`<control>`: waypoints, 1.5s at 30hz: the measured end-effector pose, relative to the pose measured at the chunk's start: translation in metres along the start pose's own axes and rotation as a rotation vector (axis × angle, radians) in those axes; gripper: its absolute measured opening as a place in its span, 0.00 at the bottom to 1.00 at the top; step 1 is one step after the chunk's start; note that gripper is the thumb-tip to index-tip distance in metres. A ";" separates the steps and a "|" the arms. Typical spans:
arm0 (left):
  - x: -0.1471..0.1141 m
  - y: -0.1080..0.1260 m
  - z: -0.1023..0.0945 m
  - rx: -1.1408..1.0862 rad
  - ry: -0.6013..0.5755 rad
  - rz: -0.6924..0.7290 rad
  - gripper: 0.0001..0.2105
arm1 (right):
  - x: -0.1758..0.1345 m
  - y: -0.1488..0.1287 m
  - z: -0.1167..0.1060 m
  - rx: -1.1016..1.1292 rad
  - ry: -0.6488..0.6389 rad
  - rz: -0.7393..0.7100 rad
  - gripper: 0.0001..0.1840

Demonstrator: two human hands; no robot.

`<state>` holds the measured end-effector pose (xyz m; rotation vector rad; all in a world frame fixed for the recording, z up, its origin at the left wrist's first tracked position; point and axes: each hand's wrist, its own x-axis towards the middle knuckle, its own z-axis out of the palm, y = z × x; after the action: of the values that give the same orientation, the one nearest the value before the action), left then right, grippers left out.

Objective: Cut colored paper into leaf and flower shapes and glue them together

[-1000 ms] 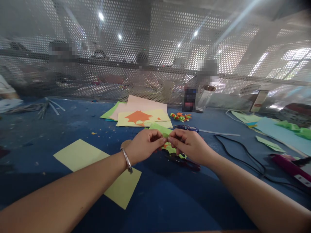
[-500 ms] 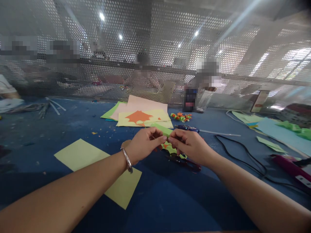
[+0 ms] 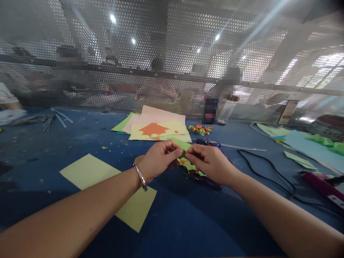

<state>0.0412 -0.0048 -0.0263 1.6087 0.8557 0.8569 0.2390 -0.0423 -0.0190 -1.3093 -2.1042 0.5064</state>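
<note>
My left hand, with a silver bangle at its wrist, pinches a piece of green paper between thumb and fingers. My right hand grips the same paper from the other side, fingertips close to the left ones. Part of the paper is hidden behind the fingers. Just below lies a yellow-green cut paper with orange bits. Under it and beside my right hand are scissors with dark red handles, partly covered. Beneath my left forearm a pale yellow-green sheet lies on the blue table.
Behind my hands is a stack of coloured paper with an orange cutout. Small orange and green pieces lie by a dark blue glue gun. A black cable runs to a purple power strip. A perforated metal screen stands behind.
My fingertips have parted slightly, the right hand shifting a little, and a darker part of the green paper shows between them. The things on the table have stayed put.
</note>
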 end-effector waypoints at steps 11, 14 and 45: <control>-0.001 0.004 0.007 -0.274 0.008 -0.182 0.15 | 0.000 0.001 0.000 -0.184 0.074 -0.109 0.10; 0.000 0.003 0.006 -0.307 0.014 -0.192 0.17 | -0.001 0.001 0.001 -0.204 0.085 -0.139 0.11; 0.001 0.004 0.001 -0.483 -0.028 -0.186 0.11 | -0.004 0.001 0.004 -0.223 0.112 -0.155 0.09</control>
<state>0.0435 -0.0051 -0.0221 1.1003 0.6998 0.8304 0.2384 -0.0452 -0.0239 -1.2497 -2.1934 0.1331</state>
